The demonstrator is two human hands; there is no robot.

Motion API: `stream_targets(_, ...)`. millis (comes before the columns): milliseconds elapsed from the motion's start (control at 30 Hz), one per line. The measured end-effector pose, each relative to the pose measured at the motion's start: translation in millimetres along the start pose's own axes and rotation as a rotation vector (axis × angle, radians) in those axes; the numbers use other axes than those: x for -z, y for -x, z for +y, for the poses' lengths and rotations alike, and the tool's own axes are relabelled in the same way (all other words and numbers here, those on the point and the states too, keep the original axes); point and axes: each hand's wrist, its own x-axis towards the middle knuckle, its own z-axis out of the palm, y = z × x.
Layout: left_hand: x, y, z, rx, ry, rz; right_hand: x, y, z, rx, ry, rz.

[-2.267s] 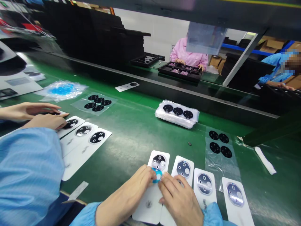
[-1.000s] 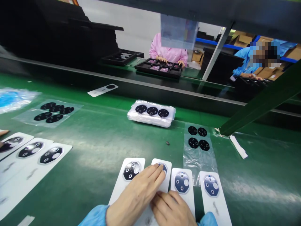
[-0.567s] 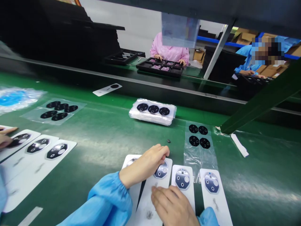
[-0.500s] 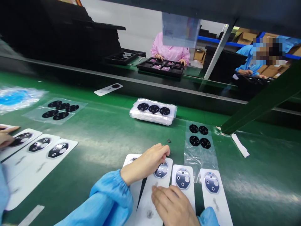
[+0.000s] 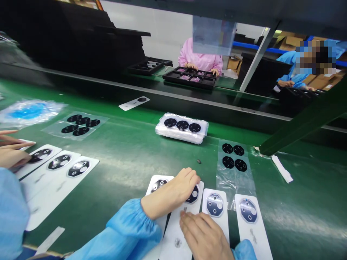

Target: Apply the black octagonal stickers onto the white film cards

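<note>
Four white phone back covers lie side by side at the near edge of the green belt (image 5: 130, 159). My left hand (image 5: 173, 191) reaches across the first cover (image 5: 158, 184). Its fingers are curled together over the dark camera ring of the second cover (image 5: 177, 225), and what they pinch, if anything, is hidden. My right hand (image 5: 203, 234) lies flat on the lower part of that second cover and holds nothing. To their right are the third cover (image 5: 215, 206) and the fourth cover (image 5: 249, 213), untouched, each with a shiny film on its ring.
A clear sheet with black octagonal pieces (image 5: 234, 162) lies beyond the covers, a wrapped stack of such sheets (image 5: 181, 128) farther back. At the left, a co-worker's hands (image 5: 13, 155) rest by three more covers (image 5: 59, 162). A green beam (image 5: 303, 122) slants down at the right.
My left hand slid from beside the right hand to the top of the second cover, fingers curling over its camera ring. That ring looked silvery before and now looks dark.
</note>
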Motion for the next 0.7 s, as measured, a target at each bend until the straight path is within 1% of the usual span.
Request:
stream_targets(100, -3.8, 8.5, 4.4, -0.039, 0.004, 0.023, 0.6, -1.0, -0.6, -0.010, -0.016, -0.006)
stream_targets(167, -8.5, 14.5, 4.2, -0.034, 0.078, 0.054, 1.3, -1.6, -0.5, -0.011, -0.024, -0.014)
stream_targets(267, -14.7, 18.6, -0.9, 0.068, 0.209, 0.116, 2.6, -2.0, -0.2, -0.001, -0.033, -0.036)
stream_targets(333, -16.7, 15.8, -5.8, 0.131, 0.239, 0.151, 3.3, -1.9, -0.1, 0.002, -0.032, -0.051)
stream_targets(400, -16.9, 9.6, -9.9, 0.160, 0.245, 0.162, 3.9, -1.9, 0.1, 0.006, -0.024, -0.056)
stream_targets(533, -13.2, -3.9, -13.4, 0.164, 0.249, 0.110, 4.2, -2.8, 0.4, 0.011, -0.019, -0.043)
stream_targets(700, -6.3, -12.4, -15.8, 0.164, 0.234, 0.029, 3.7, -3.3, 0.6, 0.001, -0.049, -0.052)
